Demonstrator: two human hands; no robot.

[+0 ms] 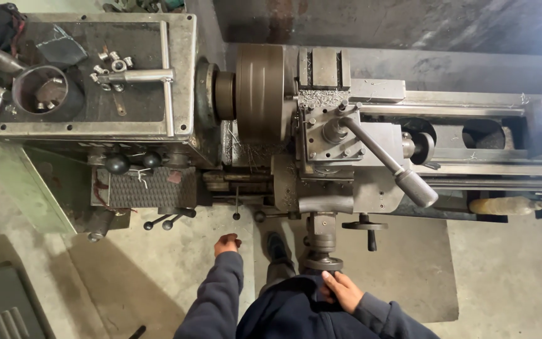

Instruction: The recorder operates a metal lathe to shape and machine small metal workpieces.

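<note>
Right hand (pixel 340 290) has its grip closed on the handwheel (pixel 322 262); left hand (pixel 226 243) reaches forward, fingers curled, holding nothing.

grey round handwheel (pixel 322 262) at lathe (pixel 321 125) front, gripped from below

No packages, labels, signs, screens visible
</note>
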